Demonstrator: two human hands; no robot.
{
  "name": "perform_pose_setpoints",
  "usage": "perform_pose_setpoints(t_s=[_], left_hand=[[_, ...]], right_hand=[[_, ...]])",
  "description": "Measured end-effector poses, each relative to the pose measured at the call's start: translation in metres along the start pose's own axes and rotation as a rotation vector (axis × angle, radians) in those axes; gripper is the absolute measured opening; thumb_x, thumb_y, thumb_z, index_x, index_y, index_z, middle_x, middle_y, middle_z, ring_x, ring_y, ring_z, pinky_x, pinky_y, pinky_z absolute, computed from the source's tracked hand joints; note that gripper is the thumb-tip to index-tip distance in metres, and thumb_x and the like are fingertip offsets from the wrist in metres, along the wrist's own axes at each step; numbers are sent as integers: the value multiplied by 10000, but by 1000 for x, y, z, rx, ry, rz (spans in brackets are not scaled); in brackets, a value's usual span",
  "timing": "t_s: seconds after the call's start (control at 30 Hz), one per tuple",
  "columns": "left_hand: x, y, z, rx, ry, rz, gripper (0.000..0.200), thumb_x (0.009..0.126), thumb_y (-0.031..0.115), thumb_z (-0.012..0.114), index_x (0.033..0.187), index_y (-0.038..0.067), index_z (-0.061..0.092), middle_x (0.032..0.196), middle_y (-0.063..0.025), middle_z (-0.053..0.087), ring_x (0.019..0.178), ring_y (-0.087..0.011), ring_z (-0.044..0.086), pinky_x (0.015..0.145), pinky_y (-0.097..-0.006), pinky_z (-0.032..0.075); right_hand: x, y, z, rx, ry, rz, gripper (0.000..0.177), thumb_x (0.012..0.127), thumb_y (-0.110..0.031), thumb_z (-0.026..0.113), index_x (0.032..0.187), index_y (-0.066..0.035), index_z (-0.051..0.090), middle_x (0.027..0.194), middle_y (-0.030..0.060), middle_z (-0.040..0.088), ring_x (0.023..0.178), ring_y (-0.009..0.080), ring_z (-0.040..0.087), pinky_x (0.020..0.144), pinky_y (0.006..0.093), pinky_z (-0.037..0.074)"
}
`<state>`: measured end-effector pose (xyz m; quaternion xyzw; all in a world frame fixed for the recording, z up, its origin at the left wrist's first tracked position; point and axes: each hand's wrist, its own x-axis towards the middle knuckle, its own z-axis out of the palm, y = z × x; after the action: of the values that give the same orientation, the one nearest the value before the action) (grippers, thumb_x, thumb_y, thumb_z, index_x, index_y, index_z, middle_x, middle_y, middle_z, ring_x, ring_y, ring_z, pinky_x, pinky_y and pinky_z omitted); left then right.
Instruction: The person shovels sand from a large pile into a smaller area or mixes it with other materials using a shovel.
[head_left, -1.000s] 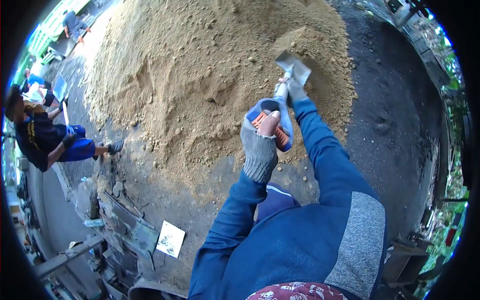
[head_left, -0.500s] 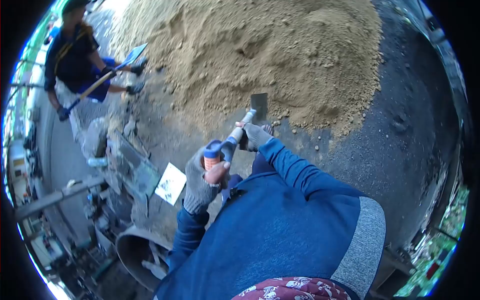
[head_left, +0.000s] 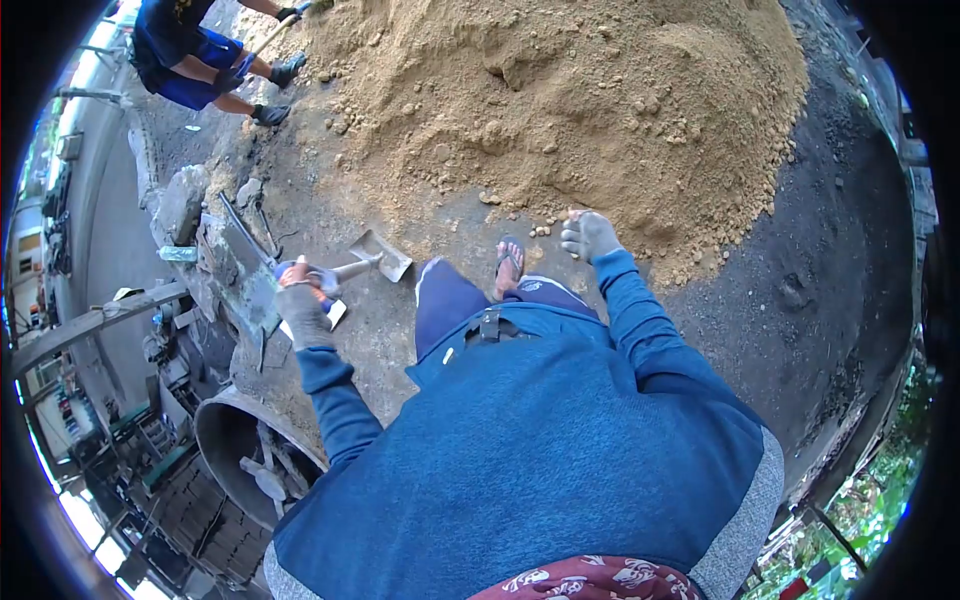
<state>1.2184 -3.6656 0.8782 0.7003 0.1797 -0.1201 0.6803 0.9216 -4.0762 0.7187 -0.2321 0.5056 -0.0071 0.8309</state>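
My left hand, in a grey fingerless glove, is closed round the handle end of a shovel. The shovel's blade lies low over the ground to the right of that hand, short of the sand pile. On the other side, my right hand, gloved too, is off the shovel near the pile's lower edge, its fingers curled with nothing visible in them. A white sheet shows partly behind my left hand.
A co-worker stands at the upper left with a long-handled tool. Rubble and a board lie left of my left hand. A large round container stands at the lower left. My sandalled foot is before the pile.
My right hand has let go of the shovel and moved right. My left hand has swung left, bringing the shovel away from the pile. The co-worker has bent or moved toward the top edge.
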Motion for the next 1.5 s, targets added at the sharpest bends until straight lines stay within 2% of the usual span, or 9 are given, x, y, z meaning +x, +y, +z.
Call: perform_pose_setpoints(t_s=[0.27,0.4,0.57,0.67,0.8,0.97,1.03,1.2,1.5], left_hand=[[35,26,16,32,16,-77,262,890,261,634,713,124,499,508,-26,465,325,-133,373,305,-283,291],[49,31,43,-18,-60,-65,218,879,240,648,776,131,490,542,-16,464,378,-130,396,335,-275,322],[55,39,83,50,-110,-126,207,872,213,663,816,114,490,568,-12,470,396,-132,432,328,-267,377],[67,36,98,27,-126,-151,216,866,217,669,846,108,483,573,-21,474,406,-140,437,339,-279,380],[64,36,118,65,-148,-118,242,856,231,675,863,102,470,566,-37,485,404,-162,453,363,-304,403],[62,35,113,102,-121,-93,226,849,229,687,839,105,498,580,-27,494,429,-147,469,378,-284,406],[67,33,108,118,-104,-74,214,844,236,696,834,111,523,582,-17,494,439,-131,471,377,-273,399],[52,42,113,109,-115,-72,191,857,222,684,845,113,527,600,-11,485,453,-120,468,381,-256,397],[75,45,115,223,-87,-138,167,858,193,674,820,120,528,657,-6,493,512,-117,461,414,-260,372]], right_hand=[[19,1,-118,39,99,-17,161,893,-163,403,827,-100,536,602,12,433,456,150,413,384,331,356],[19,45,-150,-440,331,26,197,902,-196,412,757,-145,534,573,3,442,420,162,401,370,339,321],[-37,87,-164,-318,483,3,162,896,-193,467,773,-135,556,619,31,498,413,185,413,366,345,312],[-31,128,-243,143,168,184,252,949,-254,438,817,-101,588,684,45,579,486,196,554,424,367,456],[-51,138,-221,-231,596,181,250,941,-258,464,825,-96,614,663,35,587,503,212,575,444,390,463],[34,194,-315,-710,157,-225,239,917,-269,498,834,-88,631,657,33,608,535,215,607,455,405,469],[67,177,-311,-1013,219,-444,227,907,-258,502,834,-84,630,662,36,609,539,208,609,449,389,471],[0,69,-176,-244,255,-4,171,874,-177,479,813,-75,603,678,49,584,528,185,581,423,341,464],[-4,38,-121,-444,469,120,143,868,-143,456,813,-70,564,691,53,554,496,173,540,403,326,449]])
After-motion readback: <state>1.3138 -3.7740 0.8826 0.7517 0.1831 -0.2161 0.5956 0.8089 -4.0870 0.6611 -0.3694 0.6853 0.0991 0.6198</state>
